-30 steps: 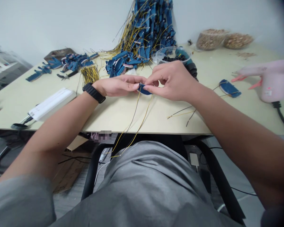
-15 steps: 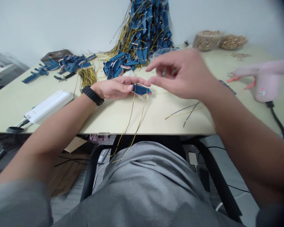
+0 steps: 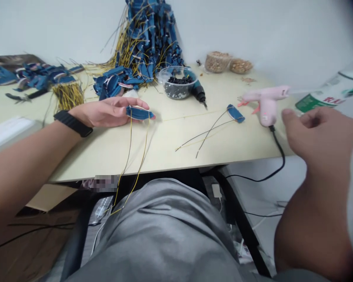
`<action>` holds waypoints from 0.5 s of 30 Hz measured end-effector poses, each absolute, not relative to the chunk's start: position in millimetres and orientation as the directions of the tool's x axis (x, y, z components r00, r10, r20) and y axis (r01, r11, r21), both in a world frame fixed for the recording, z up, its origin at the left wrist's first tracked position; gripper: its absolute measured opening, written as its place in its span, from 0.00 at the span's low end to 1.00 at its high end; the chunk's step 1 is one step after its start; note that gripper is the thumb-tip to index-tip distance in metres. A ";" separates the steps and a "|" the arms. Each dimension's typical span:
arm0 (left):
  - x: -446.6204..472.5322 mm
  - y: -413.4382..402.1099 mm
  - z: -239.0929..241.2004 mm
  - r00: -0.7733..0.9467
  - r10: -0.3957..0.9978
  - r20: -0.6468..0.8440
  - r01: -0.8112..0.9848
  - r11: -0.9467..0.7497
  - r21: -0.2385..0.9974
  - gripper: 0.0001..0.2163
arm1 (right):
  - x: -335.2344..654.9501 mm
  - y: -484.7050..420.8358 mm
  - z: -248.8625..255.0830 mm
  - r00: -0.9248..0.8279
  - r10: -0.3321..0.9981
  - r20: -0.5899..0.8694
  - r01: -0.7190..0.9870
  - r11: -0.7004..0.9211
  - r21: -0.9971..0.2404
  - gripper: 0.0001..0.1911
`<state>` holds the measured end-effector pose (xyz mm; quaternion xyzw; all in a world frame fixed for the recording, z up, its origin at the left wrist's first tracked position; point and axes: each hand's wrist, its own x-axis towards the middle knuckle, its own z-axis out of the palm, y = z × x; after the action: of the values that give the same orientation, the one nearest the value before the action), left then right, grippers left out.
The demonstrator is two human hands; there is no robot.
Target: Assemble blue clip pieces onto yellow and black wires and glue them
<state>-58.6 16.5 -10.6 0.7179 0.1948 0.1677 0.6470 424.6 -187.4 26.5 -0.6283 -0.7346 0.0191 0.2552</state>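
Note:
My left hand is closed on a small blue curved piece, pinching its left end between thumb and fingers. From this piece thin yellow and black wires hang down past the table edge. My right hand is off to the right, thumb apart from its loosely curled fingers, and I see nothing in it. It is nearest to a pink glue gun, just left of it and not touched, with a clear glue stick at its rear. A second blue piece with wires lies left of the gun.
A tall heap of blue wired pieces stands at the back. A clear tub of small black parts, a screwdriver-like tool, two bags of tan bits, pliers, a yellow wire bundle and a green-labelled bottle surround my hands.
My right hand has moved away from the blue piece, far to the right beyond the glue gun. The view has turned right, bringing the tub and bottle into sight. My left hand keeps its hold.

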 end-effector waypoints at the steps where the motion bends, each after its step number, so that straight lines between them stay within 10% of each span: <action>1: -59.3 18.9 -12.6 0.869 0.495 -0.007 0.057 -0.086 0.995 0.29 | 403.8 -182.0 31.6 -0.072 0.931 0.357 0.920 0.200 -0.338 0.27; 9: -64.1 36.0 -22.2 0.881 0.471 -0.037 0.098 -0.106 0.990 0.36 | 416.0 -173.1 50.4 0.079 0.936 0.344 0.918 0.066 -0.392 0.25; 15: -63.3 33.2 -30.0 0.845 0.534 0.013 0.029 -0.071 0.997 0.38 | 492.9 -118.3 17.5 0.644 0.754 0.127 0.727 -0.552 -0.409 0.34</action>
<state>-63.3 33.2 -30.0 0.7055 0.1998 0.1937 0.6518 492.9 -118.3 17.5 -0.8804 -0.4205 0.0316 0.2170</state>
